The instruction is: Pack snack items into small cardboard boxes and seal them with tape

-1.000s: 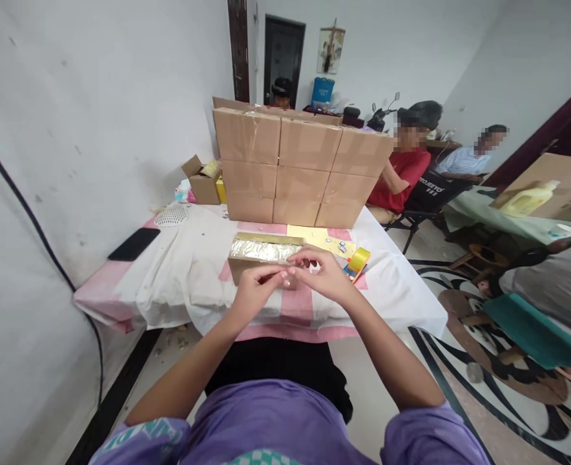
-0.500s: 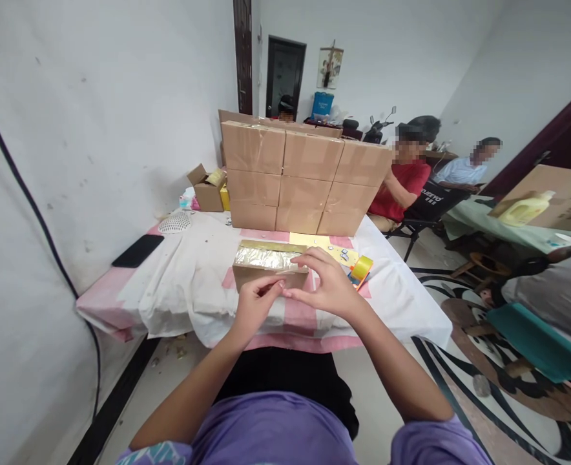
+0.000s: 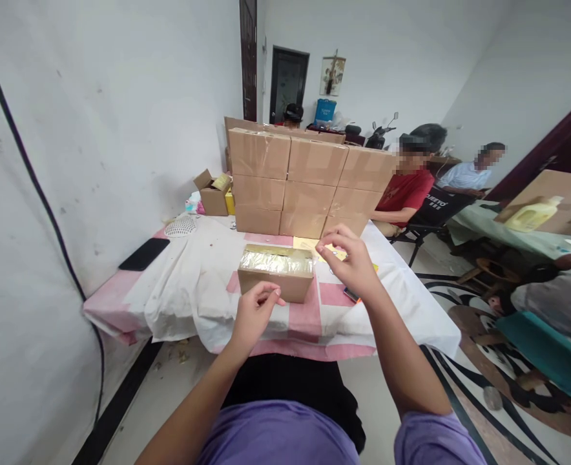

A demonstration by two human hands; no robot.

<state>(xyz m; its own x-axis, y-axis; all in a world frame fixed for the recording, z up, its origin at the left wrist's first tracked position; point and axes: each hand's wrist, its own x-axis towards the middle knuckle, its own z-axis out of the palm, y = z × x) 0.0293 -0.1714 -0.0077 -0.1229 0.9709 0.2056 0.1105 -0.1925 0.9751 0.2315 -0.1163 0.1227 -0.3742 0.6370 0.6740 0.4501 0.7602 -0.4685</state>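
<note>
A small open cardboard box [image 3: 276,282] with shiny foil-wrapped contents lies on the pink-and-white tablecloth [image 3: 193,290]. My left hand [image 3: 255,312] hovers just in front of the box, thumb and fingers pinched together; whatever they hold is too small to see. My right hand [image 3: 349,263] is raised to the right of the box above a yellow sheet [image 3: 309,244], fingers curled in a pinch, and it covers the tape roll that lay there.
A wall of several stacked sealed cartons [image 3: 309,187] stands at the table's far end. A small open carton [image 3: 212,197], a white mesh disc [image 3: 181,226] and a black phone [image 3: 144,254] lie on the left. Two seated people [image 3: 411,187] are at the right.
My hands, which were joined over the box front, have parted. The right hand has moved right and farther away, over the yellow sheet. The left hand has stayed low near the box.
</note>
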